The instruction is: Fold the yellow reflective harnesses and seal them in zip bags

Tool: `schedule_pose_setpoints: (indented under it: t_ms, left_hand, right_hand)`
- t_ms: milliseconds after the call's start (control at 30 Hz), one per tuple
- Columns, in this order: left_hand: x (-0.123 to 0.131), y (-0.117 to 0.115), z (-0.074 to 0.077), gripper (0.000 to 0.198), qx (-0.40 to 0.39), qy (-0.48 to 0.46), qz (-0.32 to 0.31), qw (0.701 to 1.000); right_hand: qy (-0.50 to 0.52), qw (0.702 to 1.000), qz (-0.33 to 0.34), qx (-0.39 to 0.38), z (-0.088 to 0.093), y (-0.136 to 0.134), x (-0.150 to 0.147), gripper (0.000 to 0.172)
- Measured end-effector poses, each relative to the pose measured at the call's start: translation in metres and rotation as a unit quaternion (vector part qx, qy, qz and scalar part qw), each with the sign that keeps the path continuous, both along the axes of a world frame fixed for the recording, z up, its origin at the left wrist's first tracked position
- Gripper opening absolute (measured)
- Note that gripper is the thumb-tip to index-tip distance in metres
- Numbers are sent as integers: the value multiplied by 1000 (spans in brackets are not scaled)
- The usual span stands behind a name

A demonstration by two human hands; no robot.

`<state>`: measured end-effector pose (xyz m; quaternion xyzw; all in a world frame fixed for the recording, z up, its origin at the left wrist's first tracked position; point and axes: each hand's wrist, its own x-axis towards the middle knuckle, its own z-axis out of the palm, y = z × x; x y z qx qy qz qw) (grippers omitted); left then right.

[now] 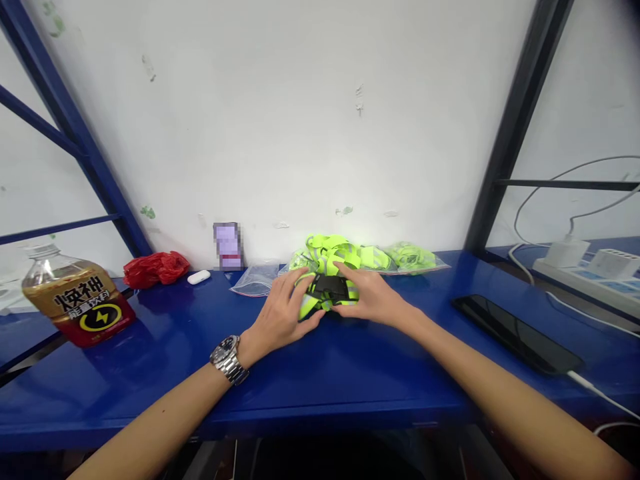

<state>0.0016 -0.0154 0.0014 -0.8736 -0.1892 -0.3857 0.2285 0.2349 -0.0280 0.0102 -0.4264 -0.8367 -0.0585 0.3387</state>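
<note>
Both my hands close around a bundled neon-yellow reflective strap [307,308] with a black buckle [330,288], low over the blue table. My left hand [285,310], with a metal watch on its wrist, grips the bundle's left side. From the right, my right hand [370,293] holds it between thumb and fingers. Just behind lies a loose heap of the same yellow reflective straps [333,250]. A clear plastic bag [257,279] lies flat left of my hands. Another clear bag with yellow strapping inside [413,257] is at the back right.
On the blue table [320,380], a large drink bottle [75,297] and a red plastic bag [156,268] stand left. A white case [199,277] and a propped phone [229,247] are by the wall. A black phone [517,333] charges at right near a power strip [590,280].
</note>
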Motion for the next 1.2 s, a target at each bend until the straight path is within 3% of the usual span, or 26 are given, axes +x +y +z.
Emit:
schedule_pose_setpoints:
  t_ms: [100,167,367,433,567,700,867,1000,1067,1200]
  left_hand:
    - [13,-15,-1,25,56,30,-93,994]
    - [23,-24,-3,13,71,76,-120,987]
    - [51,-46,-2,12,88,87,-148,981]
    - [59,-47,-2,14,49,60,-134,988]
    - [64,-28,-6,22,-90,-6,-16,996]
    - [58,-9,-5,27,-283,-63,8,957]
    - [59,-9,2,41,-463,-130,-51,875]
    - [69,-13,1,46,-562,-218,-142,785]
    - [75,-13,0,47,-611,-283,-182,716]
    - [84,-11,7,46,-701,-411,-268,517]
  right_hand:
    - [96,994,-25,-53,7,2,8,63]
    - [137,986,-47,-85,10,2,12,57]
    - [135,979,-78,-128,13,1,12,49]
    - [138,980,-77,-121,15,0,11,48]
    - [155,979,-64,-114,19,-1,16,43]
    - [146,980,-52,-121,22,-3,21,35]
    - [137,983,-50,-112,20,-5,14,29]
    - [160,981,-71,-80,20,-6,7,28]
    - [153,983,-77,-67,21,-8,5,27]
    - [136,986,-90,-27,23,-14,2,25]
